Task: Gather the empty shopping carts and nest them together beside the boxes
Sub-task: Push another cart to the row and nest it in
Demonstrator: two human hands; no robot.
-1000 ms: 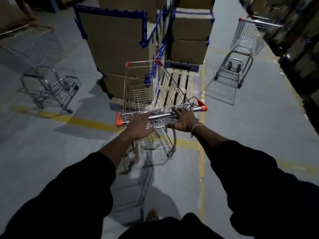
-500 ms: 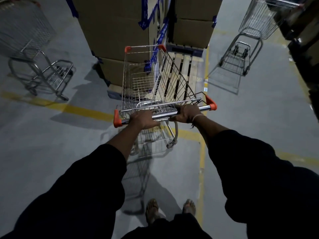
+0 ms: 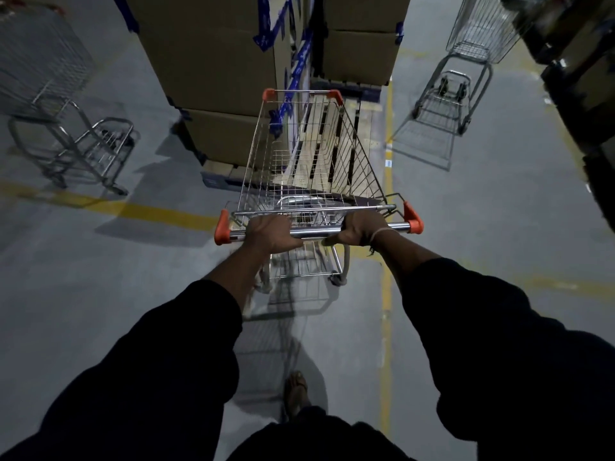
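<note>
An empty wire shopping cart [image 3: 319, 151] with orange corner caps stands straight ahead of me, its front close to the stacked cardboard boxes [image 3: 213, 61]. My left hand [image 3: 271, 232] and my right hand [image 3: 361, 229] both grip its chrome handle bar [image 3: 316, 231]. A second empty cart [image 3: 50, 94] stands at the far left. At the upper right a third empty cart [image 3: 472, 44] sits beside the boxes' right side.
A wooden pallet [image 3: 319, 141] lies under the boxes and shows through the cart's basket. Yellow floor lines [image 3: 386, 294] cross the grey concrete. Dark shelving with boxes [image 3: 585, 78] runs along the right edge. My sandalled foot [image 3: 296, 390] is below.
My fingers have curled fully round the handle bar. The cart and I have moved closer to the boxes, and the view has tilted further down.
</note>
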